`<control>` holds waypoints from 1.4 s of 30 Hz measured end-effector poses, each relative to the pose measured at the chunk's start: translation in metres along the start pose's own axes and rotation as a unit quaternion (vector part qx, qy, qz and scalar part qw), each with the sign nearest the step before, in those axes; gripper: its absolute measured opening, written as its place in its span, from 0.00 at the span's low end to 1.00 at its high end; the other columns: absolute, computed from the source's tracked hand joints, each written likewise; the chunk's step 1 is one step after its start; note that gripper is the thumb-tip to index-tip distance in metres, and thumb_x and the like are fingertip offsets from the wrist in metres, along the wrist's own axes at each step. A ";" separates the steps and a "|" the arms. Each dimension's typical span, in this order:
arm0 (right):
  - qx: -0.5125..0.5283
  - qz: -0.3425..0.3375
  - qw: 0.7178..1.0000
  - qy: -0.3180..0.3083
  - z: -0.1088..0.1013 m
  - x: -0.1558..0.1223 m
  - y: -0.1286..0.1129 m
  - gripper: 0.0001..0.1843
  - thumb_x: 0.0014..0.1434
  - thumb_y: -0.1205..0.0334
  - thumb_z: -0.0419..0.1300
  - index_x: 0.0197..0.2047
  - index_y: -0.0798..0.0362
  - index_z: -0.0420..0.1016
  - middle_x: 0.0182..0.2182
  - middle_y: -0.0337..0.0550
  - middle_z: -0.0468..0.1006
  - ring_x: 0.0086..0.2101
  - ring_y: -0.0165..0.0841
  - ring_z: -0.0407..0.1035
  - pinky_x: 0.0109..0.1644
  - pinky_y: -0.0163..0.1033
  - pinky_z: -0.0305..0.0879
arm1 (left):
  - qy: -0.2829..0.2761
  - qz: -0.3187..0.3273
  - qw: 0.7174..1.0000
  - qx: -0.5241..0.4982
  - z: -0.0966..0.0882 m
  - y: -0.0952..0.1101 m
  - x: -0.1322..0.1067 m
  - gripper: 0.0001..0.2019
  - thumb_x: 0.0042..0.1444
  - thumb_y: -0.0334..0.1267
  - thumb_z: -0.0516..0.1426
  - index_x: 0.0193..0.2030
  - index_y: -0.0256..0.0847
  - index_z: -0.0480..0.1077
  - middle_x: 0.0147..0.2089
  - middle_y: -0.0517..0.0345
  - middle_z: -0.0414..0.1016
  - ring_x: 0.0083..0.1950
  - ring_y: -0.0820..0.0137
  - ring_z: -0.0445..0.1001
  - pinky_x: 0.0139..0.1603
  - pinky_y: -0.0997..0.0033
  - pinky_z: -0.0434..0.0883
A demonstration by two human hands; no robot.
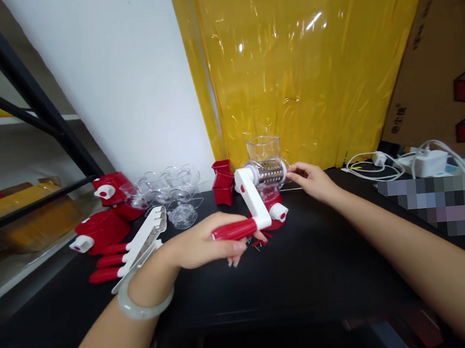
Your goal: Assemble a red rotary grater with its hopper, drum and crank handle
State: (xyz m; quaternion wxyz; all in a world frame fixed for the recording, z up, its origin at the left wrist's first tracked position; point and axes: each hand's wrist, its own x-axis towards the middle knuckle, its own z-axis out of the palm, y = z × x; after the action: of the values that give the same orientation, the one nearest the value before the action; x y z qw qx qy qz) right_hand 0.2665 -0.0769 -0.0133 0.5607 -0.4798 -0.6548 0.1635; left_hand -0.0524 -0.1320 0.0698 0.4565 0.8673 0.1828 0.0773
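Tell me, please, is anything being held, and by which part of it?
The left grip holds the white crank by its red handle. The right grip is at the metal drum's end; whether it holds that cannot be told.

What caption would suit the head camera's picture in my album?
Left grip at the red crank handle, right grip at the metal drum of a grater on a black table.

Holding a red crank handle (233,229) in the left hand (200,242); wearing a pale bracelet (146,309) on that wrist (160,273); touching the right end of a metal drum (270,172), below a clear hopper (263,147), with the right hand (312,181); facing red-handled white cranks (151,227), clear parts (182,214) and red bases (105,231) on the table's (298,287) left.
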 end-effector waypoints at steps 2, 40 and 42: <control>0.000 -0.004 1.000 -0.003 0.001 0.000 0.000 0.14 0.55 0.47 0.62 0.33 0.50 0.74 0.32 0.41 0.79 0.35 0.36 0.72 0.45 0.45 0.67 | 0.090 0.033 0.995 -0.021 0.000 -0.002 0.000 0.23 0.60 0.53 0.53 0.47 0.35 0.75 0.25 0.55 0.73 0.26 0.69 0.71 0.32 0.67 0.70; -0.001 -0.011 1.000 0.011 -0.005 -0.001 0.008 0.14 0.54 0.51 0.64 0.38 0.51 0.78 0.36 0.44 0.82 0.38 0.38 0.75 0.48 0.46 0.69 | 0.123 -0.351 0.821 0.433 -0.124 -0.026 0.033 0.25 0.49 0.58 0.58 0.41 0.36 0.74 0.34 0.48 0.79 0.31 0.65 0.74 0.31 0.69 0.63; -0.002 -0.006 1.000 0.014 -0.007 0.000 0.011 0.14 0.54 0.51 0.64 0.40 0.51 0.79 0.37 0.44 0.82 0.39 0.39 0.76 0.50 0.48 0.69 | 0.105 -0.345 0.824 0.437 -0.121 -0.026 0.034 0.22 0.48 0.52 0.59 0.42 0.36 0.74 0.34 0.50 0.79 0.32 0.66 0.74 0.31 0.70 0.63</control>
State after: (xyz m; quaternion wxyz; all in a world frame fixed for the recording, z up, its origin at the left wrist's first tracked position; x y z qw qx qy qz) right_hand 0.2780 -0.0737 -0.0189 0.5701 -0.4793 -0.6497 0.1524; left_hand -0.0642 -0.0130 0.1163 0.0051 0.8432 0.5311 -0.0828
